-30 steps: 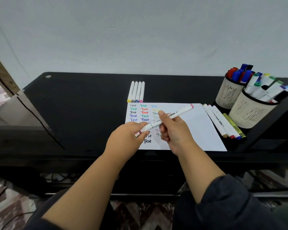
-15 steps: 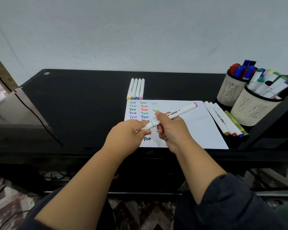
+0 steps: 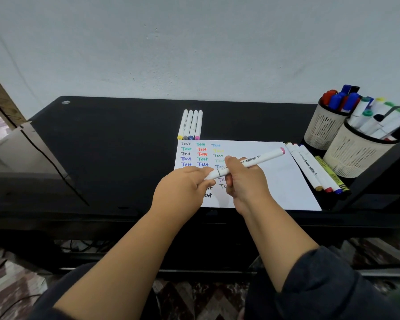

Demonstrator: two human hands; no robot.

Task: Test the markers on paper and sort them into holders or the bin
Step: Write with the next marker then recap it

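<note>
I have the pink-ended marker (image 3: 249, 163) over the paper (image 3: 275, 179) near the bench's front edge, right hand (image 3: 245, 181) gripping the barrel, left hand (image 3: 183, 188) pinching the cap end. I'd pull the cap straight off, keeping the barrel steady.

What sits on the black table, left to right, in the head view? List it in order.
Four markers above the paper → test paper → markers lying beside the paper → two marker holders.
</note>
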